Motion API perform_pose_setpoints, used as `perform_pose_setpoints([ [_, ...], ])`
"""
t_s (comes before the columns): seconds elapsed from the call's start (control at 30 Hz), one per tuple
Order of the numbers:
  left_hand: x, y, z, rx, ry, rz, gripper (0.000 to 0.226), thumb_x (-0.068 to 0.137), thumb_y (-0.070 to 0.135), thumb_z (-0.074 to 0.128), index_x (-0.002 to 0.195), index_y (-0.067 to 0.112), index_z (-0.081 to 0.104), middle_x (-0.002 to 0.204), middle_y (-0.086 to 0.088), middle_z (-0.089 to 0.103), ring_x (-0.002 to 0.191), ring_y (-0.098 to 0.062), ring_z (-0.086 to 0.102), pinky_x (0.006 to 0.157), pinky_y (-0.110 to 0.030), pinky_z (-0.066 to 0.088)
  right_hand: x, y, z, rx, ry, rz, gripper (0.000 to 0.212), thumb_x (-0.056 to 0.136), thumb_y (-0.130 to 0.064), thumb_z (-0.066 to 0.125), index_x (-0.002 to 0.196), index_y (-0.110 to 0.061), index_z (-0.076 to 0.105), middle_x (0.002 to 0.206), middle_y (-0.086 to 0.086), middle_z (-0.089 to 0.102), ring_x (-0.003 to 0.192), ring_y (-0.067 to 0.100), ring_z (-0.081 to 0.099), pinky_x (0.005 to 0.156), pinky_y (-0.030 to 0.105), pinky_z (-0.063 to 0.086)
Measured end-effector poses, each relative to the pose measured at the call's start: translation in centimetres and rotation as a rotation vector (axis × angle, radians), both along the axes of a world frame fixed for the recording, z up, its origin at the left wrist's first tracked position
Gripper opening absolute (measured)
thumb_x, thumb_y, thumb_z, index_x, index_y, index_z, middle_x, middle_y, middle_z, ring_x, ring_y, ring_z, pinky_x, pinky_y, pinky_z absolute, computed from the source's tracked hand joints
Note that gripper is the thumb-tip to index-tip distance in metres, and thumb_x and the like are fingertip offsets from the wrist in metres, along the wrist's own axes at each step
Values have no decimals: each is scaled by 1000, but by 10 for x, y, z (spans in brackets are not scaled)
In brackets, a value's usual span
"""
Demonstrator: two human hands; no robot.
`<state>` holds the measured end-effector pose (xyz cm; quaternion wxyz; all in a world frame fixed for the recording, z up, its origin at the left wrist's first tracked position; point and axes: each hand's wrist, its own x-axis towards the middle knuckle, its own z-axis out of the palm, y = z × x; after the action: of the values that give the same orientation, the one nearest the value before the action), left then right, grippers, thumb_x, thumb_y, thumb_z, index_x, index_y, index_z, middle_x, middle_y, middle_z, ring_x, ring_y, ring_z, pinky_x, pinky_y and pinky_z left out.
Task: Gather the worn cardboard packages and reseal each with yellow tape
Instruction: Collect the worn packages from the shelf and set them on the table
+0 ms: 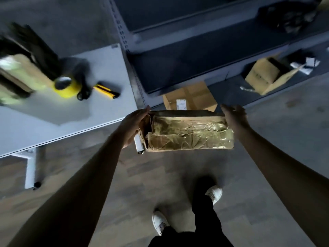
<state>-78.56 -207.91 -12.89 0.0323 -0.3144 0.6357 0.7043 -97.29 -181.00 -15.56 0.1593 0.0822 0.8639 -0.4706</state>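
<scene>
1. A person standing on a wood-pattern floor holds a worn cardboard package (190, 134) level between both hands. Its top is covered in crinkled, shiny tape.
2. The left hand (132, 125) lies flat against the package's torn left end, with fingers straight and pointing away from the body.
3. The right hand (235, 116) is pressed to the opposite end. Its fingers are blurred at the far corner, so it is unclear whether they curl round the edge.
4. A white tube (138, 144) sticks out of the torn end, just below the left palm.
5. Beyond and to the left of the left hand stands a grey table (106, 68). On it are a yellow tape roll (66, 87) and, just to its right, a yellow-and-black utility knife (106, 90).
6. A second package (19, 75), blurred, sits further left on the same table.
7. Straight ahead of both hands is a metal shelving unit (178, 50), with a closed cardboard box (192, 96) on the floor at its foot, just past the held package.
8. An open box (267, 75) lies beyond the right hand.
</scene>
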Motion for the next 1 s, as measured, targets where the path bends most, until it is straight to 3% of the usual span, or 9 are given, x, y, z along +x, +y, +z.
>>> perform_pose_setpoints([
  [0.1,34,-25,21,52,108,28,62,82,57,70,123,11,62,111,-4,70,100,-17,65,95,-39,40,18,-28,31,-8,74,35,29,93,-47,60,103,-19,60,96,4,59,89,24,57,75,40,51],
  [0.17,53,-37,30,52,144,38,58,85,34,74,135,15,52,111,2,68,98,-9,63,91,-31,41,29,-43,50,14,137,77,32,92,-48,60,100,-18,65,91,6,64,83,25,59,64,31,44],
  [0.23,65,-39,38,35,185,8,55,88,8,68,139,13,47,104,8,70,92,-2,65,85,-24,45,32,-50,61,15,168,84,44,79,-61,62,98,-21,66,94,7,69,86,29,66,68,38,52],
  [0.37,77,-39,53,-29,315,-59,34,86,-11,63,110,12,63,95,6,73,90,-6,65,87,-25,47,25,-54,85,10,215,129,62,60,-68,62,96,-18,68,89,8,73,81,29,69,74,47,59],
  [0.5,82,-47,83,-52,486,-45,36,85,-2,66,121,-3,60,111,-7,68,102,-12,63,93,-25,48,48,-64,134,-55,248,118,35,83,-48,72,99,-17,66,97,12,73,83,28,68,72,43,56],
  [0.67,89,-59,127,-167,572,-17,35,90,16,64,113,-10,59,108,-16,63,103,-22,57,94,-34,46,60,-74,157,-148,256,215,41,87,-47,70,111,-15,64,99,4,69,86,18,65,72,33,53],
  [0.83,99,-67,148,-305,549,168,13,96,25,62,89,16,68,86,-3,68,83,-15,63,74,-31,53,74,-105,170,-241,263,366,45,86,-48,71,118,-19,59,108,4,67,95,18,64,75,34,54],
  [0.93,111,-76,156,-362,491,301,29,100,27,58,73,18,67,71,5,65,71,-11,62,66,-28,51,81,-134,176,-291,246,443,48,85,-50,71,121,-21,59,111,0,65,97,15,63,71,29,51],
  [1.0,123,-88,154,-389,418,368,38,93,50,62,85,13,66,82,-1,67,82,-19,66,73,-30,54,88,-156,175,-327,227,514,48,86,-50,71,123,-23,58,113,-3,64,96,12,62,70,27,50],
])
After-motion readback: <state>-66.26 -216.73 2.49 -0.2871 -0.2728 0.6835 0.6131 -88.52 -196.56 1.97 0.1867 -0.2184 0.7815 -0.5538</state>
